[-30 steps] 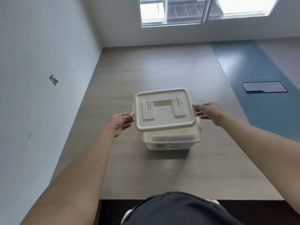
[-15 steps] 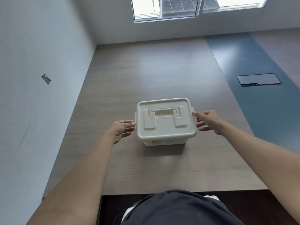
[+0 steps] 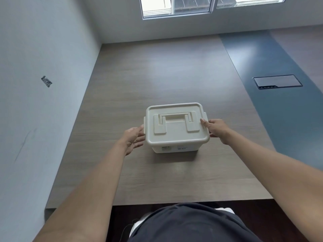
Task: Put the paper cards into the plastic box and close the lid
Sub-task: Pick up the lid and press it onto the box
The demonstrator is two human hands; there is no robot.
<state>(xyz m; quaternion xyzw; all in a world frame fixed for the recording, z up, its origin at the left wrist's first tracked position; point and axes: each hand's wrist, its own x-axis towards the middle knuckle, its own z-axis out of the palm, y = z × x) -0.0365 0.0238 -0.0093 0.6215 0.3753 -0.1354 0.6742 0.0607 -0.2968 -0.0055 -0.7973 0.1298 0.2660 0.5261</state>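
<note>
A cream plastic box stands in the middle of the wooden table. Its lid, with a flat moulded handle, lies level on top of the box. My left hand touches the lid's left edge at the side clasp, fingers spread and palm facing the box. At the right edge my right hand has its thumb on the rim and its fingers down the side. No paper cards are visible; the box's inside is hidden under the lid.
A white wall runs along the table's left side. A blue strip with a black recessed panel lies to the right. The table's near edge is just in front of my body.
Both hands lowered the lid from above the open box onto it. The white cards seen inside a second ago are now covered.
</note>
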